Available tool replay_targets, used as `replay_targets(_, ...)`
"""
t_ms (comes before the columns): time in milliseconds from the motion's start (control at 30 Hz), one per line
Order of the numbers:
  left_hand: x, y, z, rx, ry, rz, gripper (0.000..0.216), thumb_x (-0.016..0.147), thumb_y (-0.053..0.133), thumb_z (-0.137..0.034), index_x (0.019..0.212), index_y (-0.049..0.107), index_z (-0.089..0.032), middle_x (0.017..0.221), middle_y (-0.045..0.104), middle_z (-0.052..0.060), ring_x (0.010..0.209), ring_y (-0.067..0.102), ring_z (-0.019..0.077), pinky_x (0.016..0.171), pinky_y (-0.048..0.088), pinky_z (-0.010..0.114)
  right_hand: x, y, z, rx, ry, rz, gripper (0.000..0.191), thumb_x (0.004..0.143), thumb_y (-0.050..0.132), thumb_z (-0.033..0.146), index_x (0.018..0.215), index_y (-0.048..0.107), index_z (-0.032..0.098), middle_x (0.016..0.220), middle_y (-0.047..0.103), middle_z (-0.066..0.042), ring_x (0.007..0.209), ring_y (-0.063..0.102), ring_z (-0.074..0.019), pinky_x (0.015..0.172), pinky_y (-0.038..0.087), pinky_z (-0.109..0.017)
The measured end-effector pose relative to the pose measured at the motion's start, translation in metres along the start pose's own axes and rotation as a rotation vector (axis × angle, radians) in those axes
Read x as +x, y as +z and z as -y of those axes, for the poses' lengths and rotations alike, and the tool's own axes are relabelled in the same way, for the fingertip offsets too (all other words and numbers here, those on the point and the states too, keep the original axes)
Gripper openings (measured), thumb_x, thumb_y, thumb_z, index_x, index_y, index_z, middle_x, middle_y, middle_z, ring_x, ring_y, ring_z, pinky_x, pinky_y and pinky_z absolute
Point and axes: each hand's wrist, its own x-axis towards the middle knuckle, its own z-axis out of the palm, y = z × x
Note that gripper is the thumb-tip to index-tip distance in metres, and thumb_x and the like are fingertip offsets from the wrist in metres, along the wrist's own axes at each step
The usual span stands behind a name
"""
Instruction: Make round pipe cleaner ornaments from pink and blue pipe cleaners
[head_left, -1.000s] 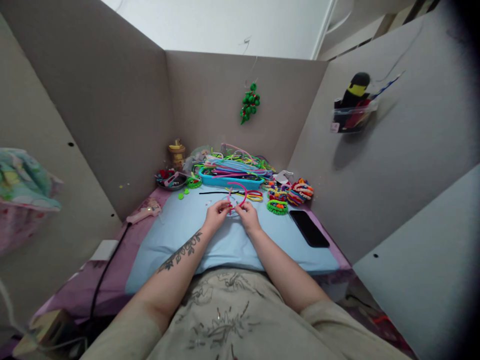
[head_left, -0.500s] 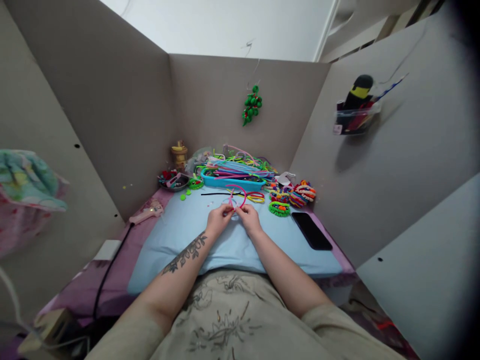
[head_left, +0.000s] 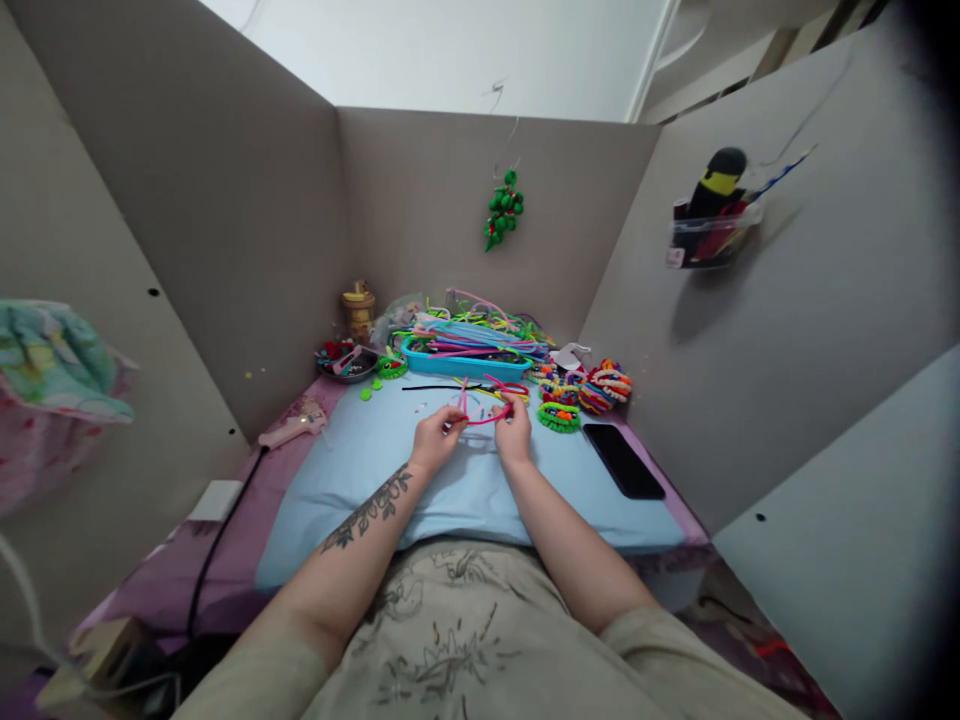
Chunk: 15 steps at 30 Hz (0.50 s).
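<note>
Here, in the head view, both hands meet just above the middle of the frame, over a light blue mat [head_left: 360, 482]. The left hand [head_left: 436, 437] pinches one end of a pink pipe cleaner [head_left: 486, 420], its fingers closed on it. The right hand [head_left: 514, 433] grips the other end, likewise closed. The pipe cleaner runs as a short span between the two hands, with loose pink loops rising just above it. Just beyond the hands sits a blue tray [head_left: 457, 368] heaped with coloured strands. Right of the hands lies a green ring [head_left: 558, 416], and further right a black phone [head_left: 622, 461]. A glue gun [head_left: 294, 426] lies at the mat's left edge.
</note>
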Motion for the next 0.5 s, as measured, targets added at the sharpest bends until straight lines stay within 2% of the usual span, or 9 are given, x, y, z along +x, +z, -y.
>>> replay_targets(133, 0.006, -0.005, 0.006, -0.116, -0.073, -0.154, 0.009, 0.076, 0.057, -0.025, 0.083, 0.059, -0.019, 0.078, 0.065, 0.002, 0.07, 0.062, 0.0137, 0.065, 0.048, 0.025, 0.009, -0.008, -0.007, -0.051, -0.005, -0.077, 0.021, 0.073, 0.048, 0.025, 0.086, 0.062, 0.016, 0.085, 0.059, -0.006, 0.075, 0.05, -0.0171, 0.074, 0.041, -0.03)
replay_targets(267, 0.012, -0.008, 0.013, -0.223, -0.154, -0.272, 0.014, 0.075, 0.059, -0.028, 0.084, 0.056, -0.018, 0.076, 0.064, 0.003, 0.07, 0.062, 0.0144, 0.067, 0.049, 0.026, 0.016, -0.016, -0.006, -0.104, -0.014, -0.163, 0.022, 0.071, 0.048, 0.021, 0.082, 0.066, 0.015, 0.085, 0.055, -0.008, 0.082, 0.05, -0.0196, 0.076, 0.042, -0.032)
replay_targets(367, 0.013, -0.008, 0.015, -0.227, -0.181, -0.262, 0.015, 0.074, 0.059, -0.027, 0.085, 0.056, -0.018, 0.078, 0.064, 0.003, 0.071, 0.063, 0.0146, 0.068, 0.048, 0.026, 0.017, -0.019, -0.004, -0.11, -0.017, -0.201, 0.025, 0.071, 0.048, 0.02, 0.084, 0.068, 0.013, 0.092, 0.054, -0.011, 0.084, 0.051, -0.02, 0.081, 0.041, -0.035)
replay_targets(500, 0.012, -0.007, 0.014, -0.157, -0.185, -0.174, 0.012, 0.073, 0.059, -0.025, 0.083, 0.058, -0.019, 0.08, 0.065, 0.002, 0.075, 0.062, 0.0152, 0.07, 0.048, 0.027, 0.012, -0.018, 0.002, -0.016, -0.092, -0.071, 0.024, 0.076, 0.05, 0.026, 0.087, 0.069, 0.016, 0.088, 0.06, -0.009, 0.084, 0.055, -0.0198, 0.083, 0.042, -0.036)
